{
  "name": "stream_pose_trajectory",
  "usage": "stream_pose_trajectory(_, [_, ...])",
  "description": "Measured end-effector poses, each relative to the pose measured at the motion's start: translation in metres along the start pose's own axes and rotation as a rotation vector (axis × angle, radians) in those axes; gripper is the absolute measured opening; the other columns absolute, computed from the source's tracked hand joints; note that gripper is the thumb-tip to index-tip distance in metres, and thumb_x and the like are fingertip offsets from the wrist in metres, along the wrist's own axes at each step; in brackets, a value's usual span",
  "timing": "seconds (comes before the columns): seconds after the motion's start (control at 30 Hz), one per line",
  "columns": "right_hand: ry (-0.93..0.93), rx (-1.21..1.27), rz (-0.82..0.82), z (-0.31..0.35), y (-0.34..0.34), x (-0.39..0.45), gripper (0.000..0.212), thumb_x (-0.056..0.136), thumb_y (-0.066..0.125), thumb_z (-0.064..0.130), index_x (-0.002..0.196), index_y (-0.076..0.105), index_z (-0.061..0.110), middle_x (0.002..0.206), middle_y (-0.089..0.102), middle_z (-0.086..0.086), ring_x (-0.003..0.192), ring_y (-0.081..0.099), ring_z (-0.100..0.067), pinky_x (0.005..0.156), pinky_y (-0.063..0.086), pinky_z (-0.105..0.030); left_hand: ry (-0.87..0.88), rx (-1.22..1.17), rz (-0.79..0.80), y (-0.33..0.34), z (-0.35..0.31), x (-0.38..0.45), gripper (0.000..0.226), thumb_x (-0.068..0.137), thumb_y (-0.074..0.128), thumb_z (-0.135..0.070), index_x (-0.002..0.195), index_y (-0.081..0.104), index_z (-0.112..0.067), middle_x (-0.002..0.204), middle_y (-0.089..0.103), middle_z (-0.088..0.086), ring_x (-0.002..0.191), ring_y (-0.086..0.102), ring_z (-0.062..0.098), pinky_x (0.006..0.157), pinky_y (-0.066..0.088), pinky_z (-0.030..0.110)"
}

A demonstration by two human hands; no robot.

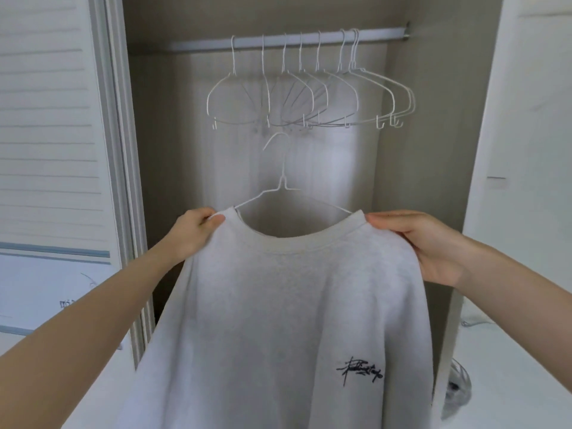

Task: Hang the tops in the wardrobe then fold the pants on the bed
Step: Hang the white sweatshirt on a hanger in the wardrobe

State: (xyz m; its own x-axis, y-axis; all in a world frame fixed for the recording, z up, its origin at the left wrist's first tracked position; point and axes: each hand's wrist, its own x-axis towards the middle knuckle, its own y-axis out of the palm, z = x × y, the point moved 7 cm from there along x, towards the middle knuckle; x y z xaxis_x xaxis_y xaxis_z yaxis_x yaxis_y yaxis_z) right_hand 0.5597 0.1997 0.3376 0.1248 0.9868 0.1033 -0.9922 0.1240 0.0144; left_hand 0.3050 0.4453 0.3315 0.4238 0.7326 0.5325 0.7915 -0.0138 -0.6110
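Behind the work area stands an open wardrobe (pixel 433 150) with beige inner walls. Left hand (pixel 193 232): fingers (pixel 216 218) curled, thumb and fingertips pinching the left shoulder seam of the sweatshirt (pixel 278 320) just beside the collar; right hand (pixel 430 246): fingers (pixel 393 219) curled over the right shoulder of the same garment, gripping the fabric from above. Sweatshirt: light grey, dark script logo (pixel 360 371) low on its right side; held up in front of the wardrobe opening, draped on a white wire hanger (pixel 283 184); hanger arms enter the neck opening; its hook rises clear, below the rail and not on it. Rail (pixel 278 41): runs across the top of the wardrobe; carries a row of bare white wire hangers (pixel 309 97), bunched toward its right half. Louvred door (pixel 46 119): at the left of the opening; plain white panel (pixel 526 150): at the right.
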Motion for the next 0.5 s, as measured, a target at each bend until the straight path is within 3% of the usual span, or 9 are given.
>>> stream_pose_trajectory(0.1, [-0.053,0.025,-0.116,0.013,-0.001,-0.009,0.038,0.086,0.058,0.026,0.108,0.066,-0.004,0.104,0.071,-0.018,0.092,0.071,-0.025,0.073,0.059,-0.029,-0.010,0.046,0.036,0.030,-0.015,0.024,0.033,0.103,0.045,-0.028,0.106,0.064,-0.003,0.103,0.065,0.012,0.097,0.059,0.030,0.084,0.044,0.036])
stream_pose_trajectory(0.23, [-0.104,0.062,-0.291,0.025,-0.014,-0.028,0.032,0.094,0.054,0.028,0.096,0.068,-0.001,0.086,0.073,-0.013,0.077,0.072,-0.022,0.060,0.058,-0.027,0.070,0.035,0.078,0.078,-0.052,0.049,0.029,0.103,0.044,-0.022,0.111,0.063,-0.003,0.112,0.065,0.013,0.104,0.059,0.029,0.076,0.036,0.027])
stream_pose_trajectory(0.37, [-0.164,0.036,-0.446,0.034,-0.025,-0.043,0.031,0.096,0.054,0.028,0.094,0.066,0.000,0.076,0.072,-0.012,0.065,0.071,-0.021,0.051,0.055,-0.025,0.152,-0.149,0.217,0.121,-0.097,0.053,0.034,0.100,0.051,-0.018,0.133,0.055,-0.011,0.120,0.061,0.004,0.100,0.058,0.016,0.083,0.045,0.027])
stream_pose_trajectory(0.43, [-0.200,0.022,-0.520,0.037,-0.027,-0.046,0.029,0.097,0.053,0.027,0.095,0.065,0.001,0.072,0.070,-0.011,0.061,0.070,-0.020,0.050,0.054,-0.025,0.179,-0.288,0.309,0.142,-0.123,0.046,0.031,0.099,0.054,-0.014,0.130,0.056,-0.013,0.118,0.063,0.004,0.096,0.056,0.014,0.085,0.048,0.031])
stream_pose_trajectory(0.5, [-0.234,0.010,-0.594,0.041,-0.030,-0.048,0.028,0.099,0.051,0.026,0.095,0.064,0.002,0.071,0.069,-0.011,0.059,0.069,-0.021,0.050,0.054,-0.025,0.200,-0.394,0.407,0.158,-0.153,0.031,0.025,0.100,0.052,-0.016,0.125,0.056,-0.018,0.116,0.059,-0.006,0.100,0.055,0.007,0.080,0.045,0.021])
